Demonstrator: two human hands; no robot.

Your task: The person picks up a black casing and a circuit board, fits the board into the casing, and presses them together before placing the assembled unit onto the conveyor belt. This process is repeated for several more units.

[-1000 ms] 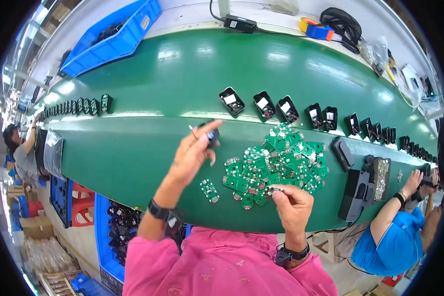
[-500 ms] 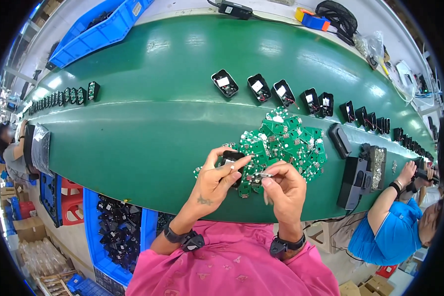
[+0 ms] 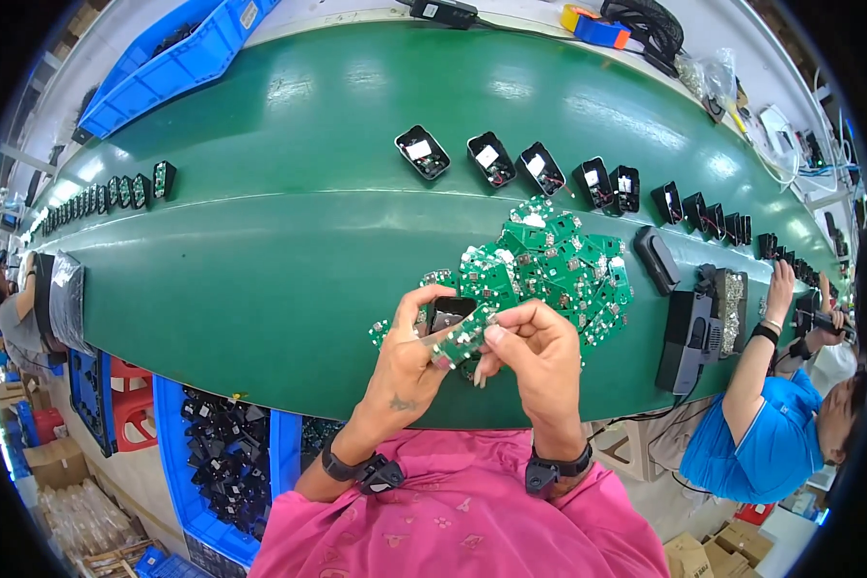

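A small open black plastic housing [image 3: 452, 308] is held in my left hand [image 3: 402, 371], fingers curled round it, its lower part covered by my thumb. Between thumb and fingers of my right hand [image 3: 541, 358] is a green circuit board [image 3: 465, 337] with small silver parts, tilted in front of the housing. The board's left end meets the thumb of my left hand. Whether the board touches the housing, I cannot tell. Just beyond both hands a heap of similar green circuit boards [image 3: 573, 270] lies spread on the green tabletop [image 3: 279, 260].
Open black housings [image 3: 491, 160] stand in a row across the table. More filled ones [image 3: 140, 191] line the far left. A dark case [image 3: 657, 260] and a black speaker-like box [image 3: 686, 339] sit at right, near a co-worker in blue. A blue bin [image 3: 178, 453] is below left.
The circuit board in my right hand has turned from edge-on to showing its face and moved left, against my left thumb. A co-worker's hand at right has reached farther up the table.
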